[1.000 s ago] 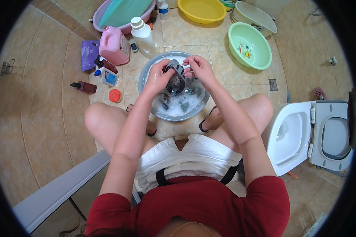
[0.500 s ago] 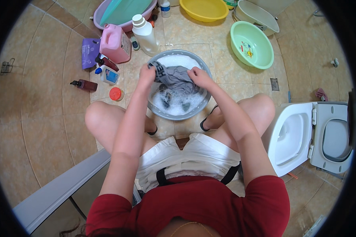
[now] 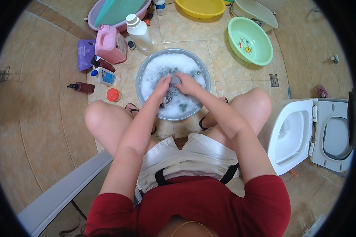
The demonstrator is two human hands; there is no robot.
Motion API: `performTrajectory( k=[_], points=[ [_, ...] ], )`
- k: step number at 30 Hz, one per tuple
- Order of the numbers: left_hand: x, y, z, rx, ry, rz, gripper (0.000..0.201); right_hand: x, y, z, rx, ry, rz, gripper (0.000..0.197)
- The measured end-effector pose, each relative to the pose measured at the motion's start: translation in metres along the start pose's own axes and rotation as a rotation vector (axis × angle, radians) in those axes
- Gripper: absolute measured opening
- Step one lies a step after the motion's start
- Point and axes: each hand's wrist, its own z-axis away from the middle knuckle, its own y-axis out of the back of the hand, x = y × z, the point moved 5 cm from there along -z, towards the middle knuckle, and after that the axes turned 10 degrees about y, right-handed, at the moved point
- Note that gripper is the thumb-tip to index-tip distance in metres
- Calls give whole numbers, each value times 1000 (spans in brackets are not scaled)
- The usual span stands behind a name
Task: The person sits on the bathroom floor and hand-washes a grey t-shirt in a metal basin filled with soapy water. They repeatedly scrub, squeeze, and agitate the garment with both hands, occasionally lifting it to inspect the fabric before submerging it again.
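Between my bent knees stands a round grey basin [image 3: 139,79] of soapy water thick with white foam. Both my hands are low inside it, close together near its middle. A small part of a grey garment [image 3: 175,80] shows between them; most of it lies hidden under foam and water. My left hand [image 3: 161,87] is closed on the garment's left side, fingertips partly sunk in suds. From the right, my right hand [image 3: 188,84] pinches it with curled fingers. Dark wet cloth [image 3: 169,98] shows through the foam just below my hands.
Left of the basin are a white bottle [image 3: 141,35], a pink jug [image 3: 111,46], a purple pouch [image 3: 86,54], smaller bottles and a red-lidded jar [image 3: 113,94]. A green basin [image 3: 250,41] and yellow basin [image 3: 201,8] lie beyond. A toilet [image 3: 290,136] stands at right.
My hands have come closer together and lowered the grey garment from above the foam into the water. Its dark-lettered band no longer shows. The view has shifted slightly.
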Motion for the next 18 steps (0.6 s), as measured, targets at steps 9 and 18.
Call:
performTrajectory(
  k=[9, 18],
  points=[
    [31, -1, 28, -269, 176, 557, 55, -116, 33, -1, 215, 281, -119, 21],
    [38, -16, 45, -104, 39, 501, 37, -92, 42, -9, 262, 101, -50, 18]
  ],
)
